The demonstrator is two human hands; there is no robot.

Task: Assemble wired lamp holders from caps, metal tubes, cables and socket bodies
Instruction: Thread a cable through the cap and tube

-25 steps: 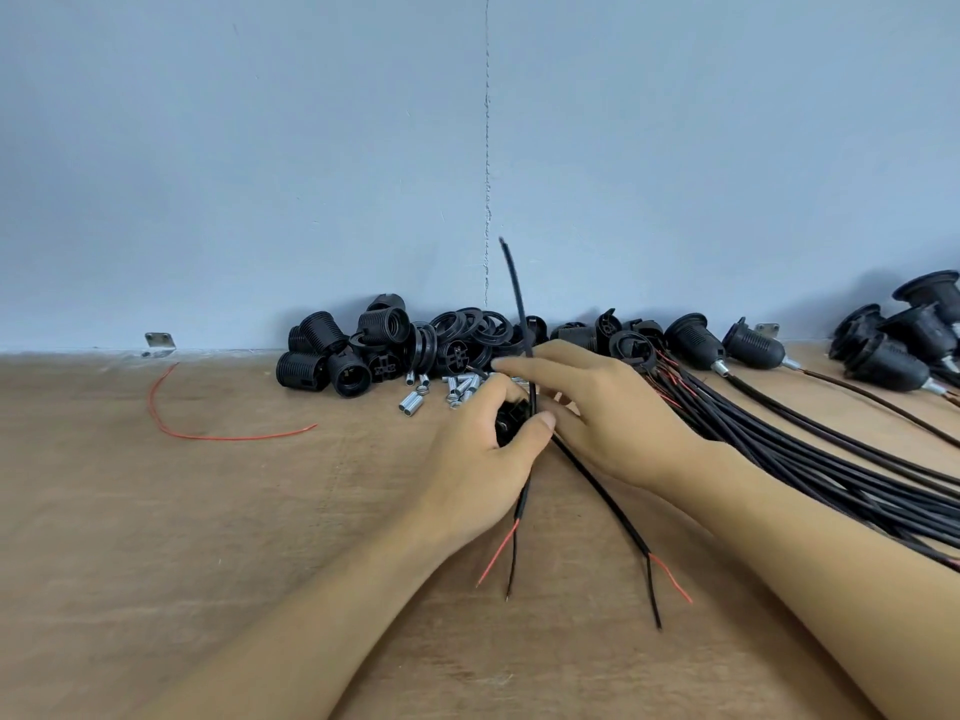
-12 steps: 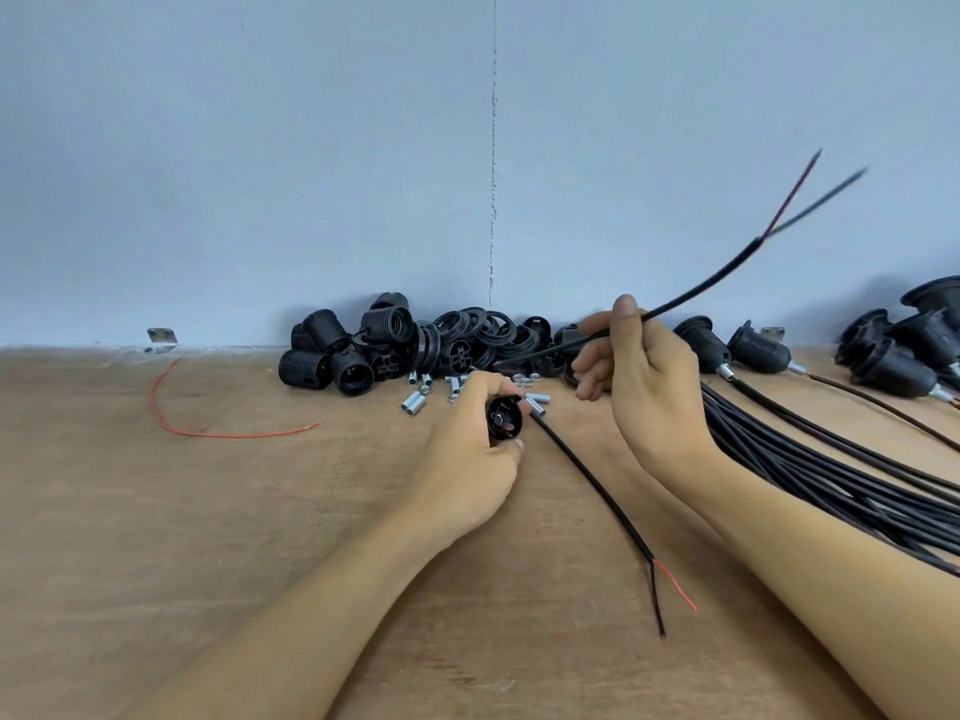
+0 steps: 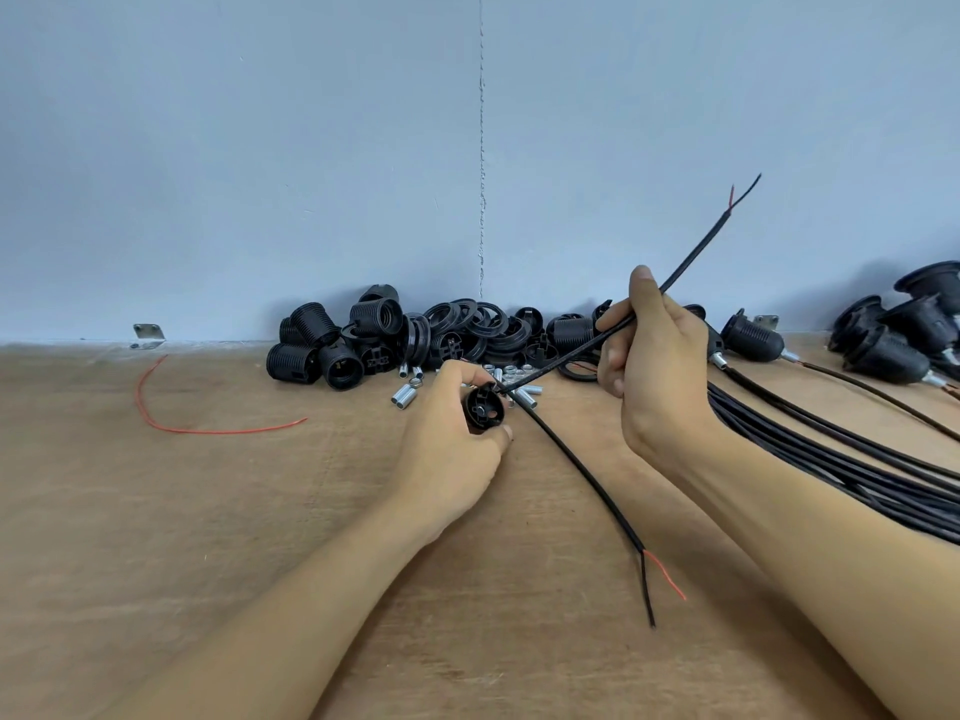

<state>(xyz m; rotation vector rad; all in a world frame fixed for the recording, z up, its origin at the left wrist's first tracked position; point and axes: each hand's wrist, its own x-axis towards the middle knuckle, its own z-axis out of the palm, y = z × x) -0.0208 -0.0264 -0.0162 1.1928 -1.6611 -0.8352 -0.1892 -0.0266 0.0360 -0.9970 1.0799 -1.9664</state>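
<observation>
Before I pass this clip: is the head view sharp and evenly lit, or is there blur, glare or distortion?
Head view: soft, even light, no glare, faint shadows on the wall behind the socket bodies; left hand with cap and right hand with cable are sharp; wide-angle stretch enlarges the forearms.

Cap (image 3: pixel 485 410) in left grip (image 3: pixel 447 449), cable (image 3: pixel 691 257) in right grip (image 3: pixel 660 376); socket bodies (image 3: pixel 363 340), metal tubes (image 3: pixel 408 394) behind the left; cable bundle (image 3: pixel 831 459) right of the right; loose wire (image 3: pixel 171 428) far left.
</observation>
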